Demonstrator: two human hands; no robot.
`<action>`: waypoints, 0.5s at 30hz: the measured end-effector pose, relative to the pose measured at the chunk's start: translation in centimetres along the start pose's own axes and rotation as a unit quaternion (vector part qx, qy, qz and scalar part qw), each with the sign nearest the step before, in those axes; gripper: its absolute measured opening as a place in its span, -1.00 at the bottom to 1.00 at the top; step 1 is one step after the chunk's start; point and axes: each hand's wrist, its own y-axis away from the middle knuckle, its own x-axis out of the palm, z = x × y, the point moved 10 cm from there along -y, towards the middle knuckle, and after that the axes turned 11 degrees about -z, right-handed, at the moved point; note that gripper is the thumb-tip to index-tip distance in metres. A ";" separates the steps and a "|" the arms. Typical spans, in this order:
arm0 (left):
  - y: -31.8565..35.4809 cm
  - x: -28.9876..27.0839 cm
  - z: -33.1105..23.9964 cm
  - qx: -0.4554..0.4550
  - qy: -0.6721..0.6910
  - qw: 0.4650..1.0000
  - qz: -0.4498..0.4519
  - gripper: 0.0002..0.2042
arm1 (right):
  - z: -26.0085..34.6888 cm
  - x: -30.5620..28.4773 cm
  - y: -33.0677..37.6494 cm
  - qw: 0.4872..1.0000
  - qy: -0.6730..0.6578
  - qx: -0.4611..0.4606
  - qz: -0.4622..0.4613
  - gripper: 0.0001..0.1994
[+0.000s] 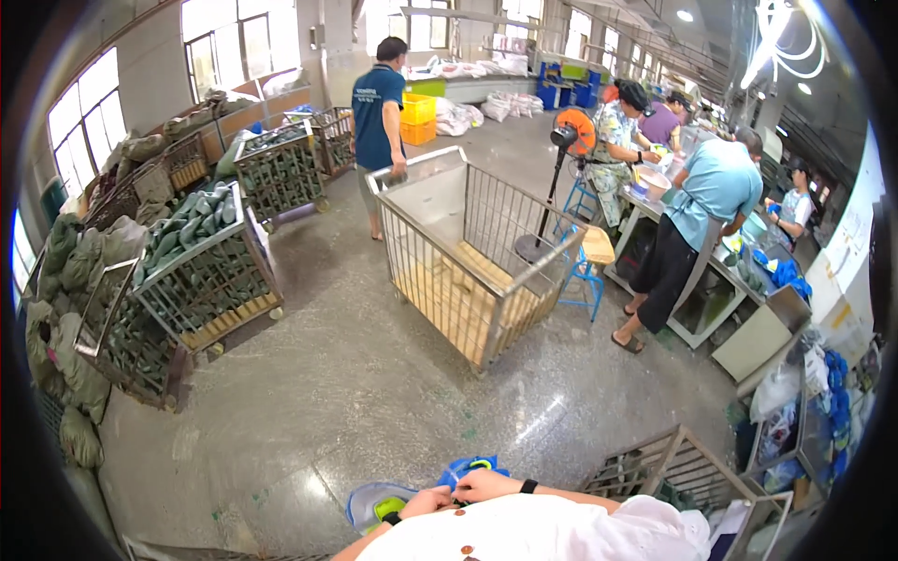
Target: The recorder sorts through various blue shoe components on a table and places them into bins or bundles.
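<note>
My left hand (426,503) and my right hand (484,485) are close together low in front of me, fingers curled in. A bright blue piece with a yellow-green edge (470,465) shows just beyond my right hand's fingers, which appear to pinch it. What my left fingers grip is too small to make out. Beside the left hand lies a clear, blue-rimmed thing (360,505) with a yellow-green item (387,507) in it. My white top covers part of both.
An empty metal cage cart (486,351) with a wooden floor stands ahead, a person (379,107) holding its far end. Carts of dark green pieces (201,229) and sacks (79,360) line the left. Workers stand along a bench (692,309) at right; a barred cart (687,444) is near me.
</note>
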 end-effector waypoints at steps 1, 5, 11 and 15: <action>-1.8 -0.4 1.3 -0.009 -0.036 0.999 0.038 -0.83 | -0.8 -1.1 -0.9 1.000 0.006 0.022 0.009 -0.73; -8.7 -4.2 2.1 0.009 -0.043 0.999 0.013 -0.93 | -4.3 -5.9 -5.5 0.998 -0.034 0.043 0.005 -0.73; -19.9 -13.6 2.2 -0.018 -0.117 0.993 -0.028 -0.86 | -7.0 -18.8 -14.4 0.995 -0.035 0.022 -0.085 -0.71; -27.1 -18.9 0.4 -0.011 -0.122 0.992 -0.031 -0.82 | -8.6 -24.1 -20.6 0.993 -0.013 -0.034 -0.113 -0.69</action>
